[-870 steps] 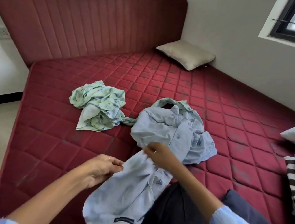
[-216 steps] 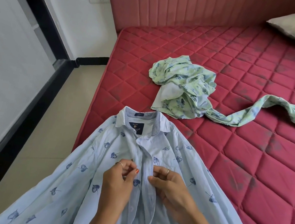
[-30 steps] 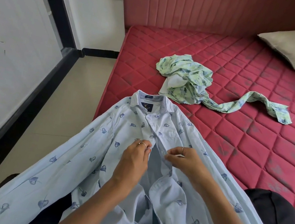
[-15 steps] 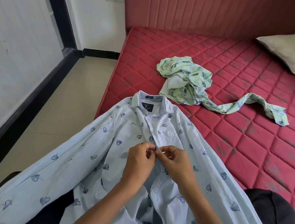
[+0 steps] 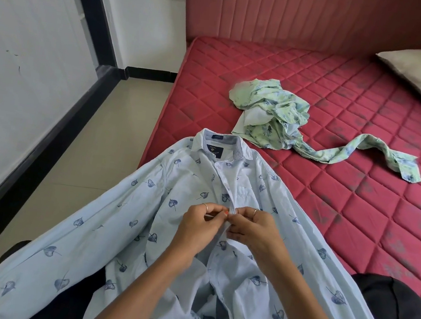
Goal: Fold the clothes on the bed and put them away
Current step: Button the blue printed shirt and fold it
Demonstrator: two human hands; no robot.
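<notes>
The pale blue leaf-print button shirt lies face up, collar on the red quilted mattress, its body draped toward the person. Left hand and right hand both pinch its front placket mid-chest — likely buttoning, not folding yet. The crumpled green floral garment waits untouched beyond the collar — most of the task remains.

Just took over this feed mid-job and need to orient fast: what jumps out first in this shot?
Front and centre, a pale blue leaf-print shirt lies spread collar-away over the lap and the near corner of the red quilted mattress. The left hand and right hand pinch its button placket mid-chest. Beyond the collar, a crumpled green floral garment lies unfolded on the mattress, one strip trailing right.
</notes>
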